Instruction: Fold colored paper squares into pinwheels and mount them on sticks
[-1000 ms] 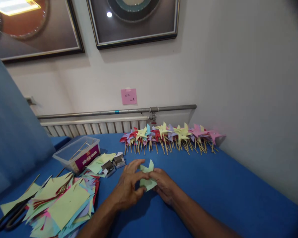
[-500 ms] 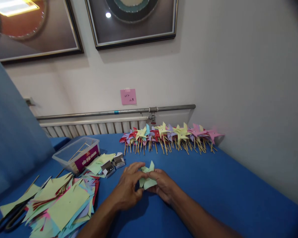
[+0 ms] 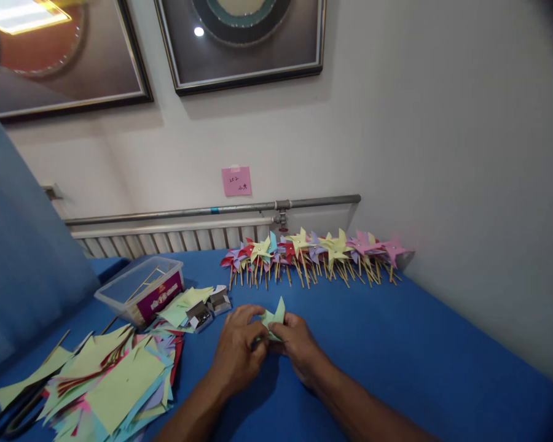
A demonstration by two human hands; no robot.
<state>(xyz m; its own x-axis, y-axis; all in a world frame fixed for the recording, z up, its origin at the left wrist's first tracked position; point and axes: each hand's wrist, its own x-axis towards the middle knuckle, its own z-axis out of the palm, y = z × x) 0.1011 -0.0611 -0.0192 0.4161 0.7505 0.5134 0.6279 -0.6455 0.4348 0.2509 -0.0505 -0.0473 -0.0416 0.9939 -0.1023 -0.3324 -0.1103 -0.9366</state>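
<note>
A pale green paper pinwheel (image 3: 276, 314), partly folded, is held between both hands above the blue table. My left hand (image 3: 242, 344) pinches its left side with thumb and fingers. My right hand (image 3: 299, 347) grips it from the right, the thumb pressed on the paper near the middle. One pointed blade sticks up between the hands, and my fingers hide much of the rest. To the left of my left hand stand two small open boxes, one box (image 3: 199, 317) with small metal pieces inside and another box (image 3: 220, 299) beside it.
Finished pinwheels (image 3: 299, 248) on sticks lie in a row at the table's back. Stacked coloured paper (image 3: 124, 383) covers the left side, with black-handled scissors (image 3: 16, 411) beside it. A clear plastic tub (image 3: 141, 285) holding sticks stands behind. A blue curtain (image 3: 25, 245) hangs at left.
My right thumb and fingers have closed further over the green paper. Its lower and right parts, visible before, are now folded in or covered. The left hand stays on its side.
</note>
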